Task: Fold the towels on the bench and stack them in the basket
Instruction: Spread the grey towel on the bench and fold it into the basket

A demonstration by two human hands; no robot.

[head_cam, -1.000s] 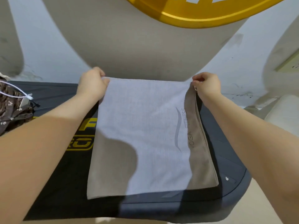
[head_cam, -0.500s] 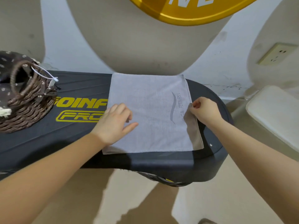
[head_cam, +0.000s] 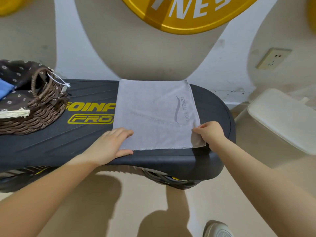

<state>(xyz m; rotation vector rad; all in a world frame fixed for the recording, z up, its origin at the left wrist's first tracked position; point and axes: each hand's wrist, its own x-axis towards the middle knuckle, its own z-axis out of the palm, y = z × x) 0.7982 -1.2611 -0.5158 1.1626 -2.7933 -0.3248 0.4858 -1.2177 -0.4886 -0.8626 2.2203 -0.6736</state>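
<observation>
A grey towel [head_cam: 153, 113] with a printed fitness logo lies folded flat on the black bench [head_cam: 85, 139]. My left hand [head_cam: 111, 146] rests on the towel's near left corner, fingers fairly straight and thumb along the near edge. My right hand [head_cam: 211, 132] pinches the towel's near right edge, where a lower layer sticks out. At the left end of the bench stands a woven brown basket [head_cam: 34, 113] with a dark flowered lining; a blue cloth [head_cam: 5, 88] lies inside it.
A white cushioned pad [head_cam: 282, 117] stands right of the bench. The wall behind carries a yellow round sign [head_cam: 179, 17] and a socket [head_cam: 273, 58]. Beige floor lies below, with a shoe [head_cam: 218, 229] at the bottom right.
Both hands laid the towel's far edge down, then drew back to its near edge. My left hand slid from the towel's middle to the near left corner. The view pulled back.
</observation>
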